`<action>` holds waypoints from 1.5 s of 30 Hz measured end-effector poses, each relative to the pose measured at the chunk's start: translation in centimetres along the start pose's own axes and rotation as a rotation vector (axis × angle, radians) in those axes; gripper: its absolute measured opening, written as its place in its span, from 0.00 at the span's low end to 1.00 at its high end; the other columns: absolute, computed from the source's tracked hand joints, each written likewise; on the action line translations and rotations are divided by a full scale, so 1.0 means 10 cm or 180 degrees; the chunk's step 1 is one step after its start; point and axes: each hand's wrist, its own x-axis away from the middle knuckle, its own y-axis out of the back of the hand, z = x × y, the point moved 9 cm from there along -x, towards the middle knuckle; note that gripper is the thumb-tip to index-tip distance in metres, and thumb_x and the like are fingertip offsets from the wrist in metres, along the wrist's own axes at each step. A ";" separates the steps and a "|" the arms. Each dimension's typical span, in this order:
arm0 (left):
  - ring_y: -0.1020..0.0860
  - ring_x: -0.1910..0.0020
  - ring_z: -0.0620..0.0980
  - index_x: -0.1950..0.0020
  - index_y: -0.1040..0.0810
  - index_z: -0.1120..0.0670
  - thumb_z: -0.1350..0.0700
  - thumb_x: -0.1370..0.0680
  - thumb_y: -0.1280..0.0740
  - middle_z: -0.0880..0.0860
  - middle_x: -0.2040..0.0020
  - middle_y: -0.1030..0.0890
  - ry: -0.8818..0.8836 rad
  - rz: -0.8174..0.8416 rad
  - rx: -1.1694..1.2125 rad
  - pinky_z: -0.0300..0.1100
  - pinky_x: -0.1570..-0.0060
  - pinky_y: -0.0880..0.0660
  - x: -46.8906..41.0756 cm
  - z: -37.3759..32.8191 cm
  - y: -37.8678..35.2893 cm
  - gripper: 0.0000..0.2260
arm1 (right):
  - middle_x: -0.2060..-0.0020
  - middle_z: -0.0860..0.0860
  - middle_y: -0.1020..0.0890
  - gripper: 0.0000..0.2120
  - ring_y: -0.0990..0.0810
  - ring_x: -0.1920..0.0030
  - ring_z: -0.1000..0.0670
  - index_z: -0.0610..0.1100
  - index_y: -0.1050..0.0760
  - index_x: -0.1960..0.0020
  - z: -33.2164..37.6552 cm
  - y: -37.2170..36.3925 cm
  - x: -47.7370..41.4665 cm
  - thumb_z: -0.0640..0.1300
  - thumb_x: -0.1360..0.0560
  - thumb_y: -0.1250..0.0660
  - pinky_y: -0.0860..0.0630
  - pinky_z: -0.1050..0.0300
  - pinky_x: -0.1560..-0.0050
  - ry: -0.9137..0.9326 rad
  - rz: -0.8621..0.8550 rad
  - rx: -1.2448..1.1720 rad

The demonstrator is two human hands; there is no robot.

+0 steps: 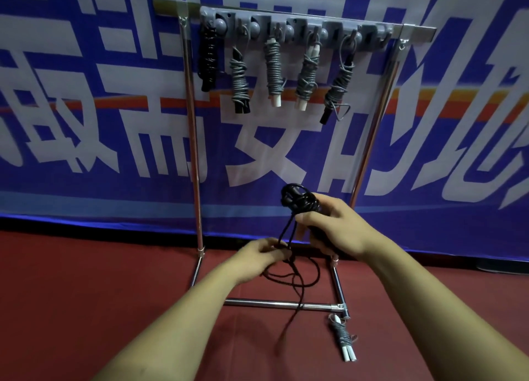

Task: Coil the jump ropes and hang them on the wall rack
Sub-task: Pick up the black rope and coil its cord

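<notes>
My right hand grips the handles of a black jump rope, with several turns wound round their top. My left hand pinches the rope's loose cord just below, and the rest of the cord trails in loops down to the floor. Above, a grey wall rack with hooks sits on a chrome frame. Several coiled ropes hang from it: a black one at the left and grey ones beside it. The hook at the rack's right end holds nothing.
A coiled grey rope with white handles lies on the red floor by the frame's front right corner. The frame's chrome base bars and uprights surround my hands. A blue banner covers the wall behind.
</notes>
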 end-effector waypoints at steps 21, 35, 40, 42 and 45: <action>0.22 0.63 0.60 0.50 0.26 0.67 0.69 0.17 0.43 0.66 0.59 0.22 0.2042 -0.1600 0.2103 0.43 0.82 0.24 0.64 1.82 0.34 0.07 | 0.61 0.39 0.19 0.04 0.33 0.71 0.47 0.44 0.29 0.51 0.01 0.31 -0.06 0.44 0.20 0.35 0.39 0.56 0.71 -0.0345 -0.0758 -0.1288; 0.22 0.35 0.60 0.36 0.21 0.60 0.63 0.18 0.41 0.61 0.37 0.19 0.1439 -0.1783 -0.0971 0.45 0.40 0.26 0.36 0.94 0.79 0.14 | 0.61 0.40 0.19 0.06 0.33 0.72 0.47 0.44 0.32 0.47 0.03 0.02 -0.10 0.45 0.20 0.36 0.38 0.60 0.73 -0.0702 -0.0068 -0.1029; 0.20 0.53 0.52 0.41 0.21 0.49 0.43 0.16 0.46 0.60 0.49 0.15 0.0139 -0.0408 0.2555 0.44 0.55 0.31 0.19 -0.36 -0.09 0.17 | 0.61 0.40 0.20 0.07 0.33 0.72 0.48 0.45 0.31 0.45 0.01 -0.13 -0.15 0.45 0.20 0.35 0.38 0.60 0.73 -0.0757 0.0015 -0.1303; 0.20 0.55 0.50 0.43 0.20 0.46 0.37 0.18 0.43 0.53 0.52 0.15 0.0091 -0.0076 0.2292 0.45 0.58 0.34 0.20 -0.53 -0.30 0.18 | 0.62 0.39 0.21 0.07 0.34 0.72 0.48 0.45 0.32 0.45 0.03 -0.13 -0.17 0.44 0.20 0.36 0.38 0.60 0.72 -0.0711 -0.0023 -0.1468; 0.18 0.60 0.52 0.47 0.17 0.54 0.45 0.17 0.39 0.54 0.60 0.15 0.0153 -0.0612 0.2072 0.44 0.61 0.30 0.10 -0.37 -0.24 0.16 | 0.62 0.40 0.20 0.07 0.33 0.72 0.48 0.44 0.32 0.46 0.04 -0.03 -0.19 0.45 0.20 0.35 0.39 0.59 0.71 -0.0718 -0.0137 -0.1186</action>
